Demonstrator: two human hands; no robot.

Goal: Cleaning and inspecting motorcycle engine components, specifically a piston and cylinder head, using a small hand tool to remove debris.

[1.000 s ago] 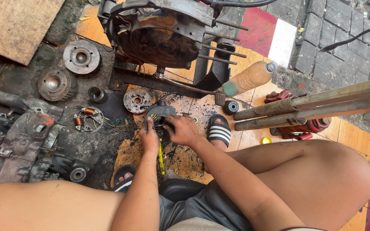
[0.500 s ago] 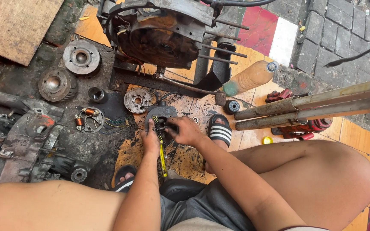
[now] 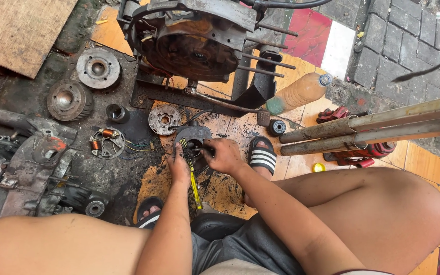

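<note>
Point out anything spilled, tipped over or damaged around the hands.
A plastic bottle lies tipped on its side beside the engine case. Dark oily grime stains the orange floor tiles under both hands, left hand and right hand, at the round metal part.

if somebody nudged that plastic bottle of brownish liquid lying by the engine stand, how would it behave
The clear plastic bottle of brownish liquid lies on its side on the tiled floor, so it would probably roll rather than slide. It looks nearly full, so likely hefty for its size. Its thin wall would probably give under a squeeze, and the grime around may make it slick.
</note>
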